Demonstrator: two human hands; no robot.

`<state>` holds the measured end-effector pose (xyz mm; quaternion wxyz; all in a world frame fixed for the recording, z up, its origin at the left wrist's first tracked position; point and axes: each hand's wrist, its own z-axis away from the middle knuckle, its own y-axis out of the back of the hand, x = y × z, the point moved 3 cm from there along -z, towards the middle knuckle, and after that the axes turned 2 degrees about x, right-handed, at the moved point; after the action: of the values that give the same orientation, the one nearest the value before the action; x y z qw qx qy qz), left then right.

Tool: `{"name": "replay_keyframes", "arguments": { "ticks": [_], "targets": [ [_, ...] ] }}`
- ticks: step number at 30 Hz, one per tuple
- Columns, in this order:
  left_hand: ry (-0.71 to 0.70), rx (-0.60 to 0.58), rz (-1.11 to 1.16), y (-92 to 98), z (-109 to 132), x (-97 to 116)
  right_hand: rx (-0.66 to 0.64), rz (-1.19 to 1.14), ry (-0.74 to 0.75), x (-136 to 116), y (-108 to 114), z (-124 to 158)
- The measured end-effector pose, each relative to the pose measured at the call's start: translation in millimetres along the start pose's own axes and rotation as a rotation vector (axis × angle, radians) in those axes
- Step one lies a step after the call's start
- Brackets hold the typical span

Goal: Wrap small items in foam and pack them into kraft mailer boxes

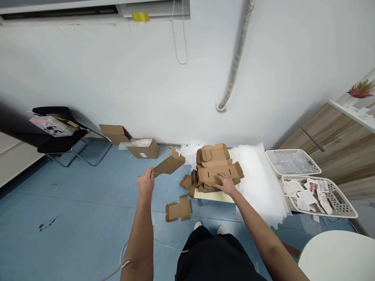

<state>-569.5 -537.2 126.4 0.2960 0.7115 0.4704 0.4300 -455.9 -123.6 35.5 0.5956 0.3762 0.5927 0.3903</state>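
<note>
My left hand (pixel 145 182) is closed on one end of a brown cardboard piece (pixel 169 164), which it holds up over the blue floor. On a low pale table (pixel 215 195) lies a stack of flat, unfolded cardboard boxes (pixel 216 154). My right hand (pixel 225 184) rests on the top sheet (pixel 215 172) of that stack, fingers spread. Dark slots show in this sheet. Another unfolded cardboard piece (pixel 178 208) lies on the floor in front of the table, to the left.
White foam sheets (pixel 254 175) hang over the table's right side. Beyond them are two white baskets (pixel 348 210) with packets. Open cartons (pixel 148 150) and a black chair (pixel 60 144) stand left by the wall. A round white surface (pixel 340 257) is at lower right.
</note>
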Motion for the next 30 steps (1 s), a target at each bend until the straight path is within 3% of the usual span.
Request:
{"name": "replay_keyframes", "arguments": {
  "ticks": [3,6,19,25,30],
  "targets": [
    [-0.025,-0.058,0.011,-18.8,19,-4,-0.035,0.008,-0.052,13,1,4],
    [-0.113,-0.144,0.076,-42.3,33,18,-0.062,-0.032,-0.075,23,5,7],
    [-0.184,-0.508,0.250,-107.0,70,171,-0.043,-0.156,-0.017,46,29,0],
    [-0.371,-0.469,0.179,-112.7,93,231,-0.102,0.018,0.115,46,35,-5],
    [-0.414,-0.532,0.144,-120.0,102,248,-0.096,0.167,0.236,50,21,-12]
  ]
}}
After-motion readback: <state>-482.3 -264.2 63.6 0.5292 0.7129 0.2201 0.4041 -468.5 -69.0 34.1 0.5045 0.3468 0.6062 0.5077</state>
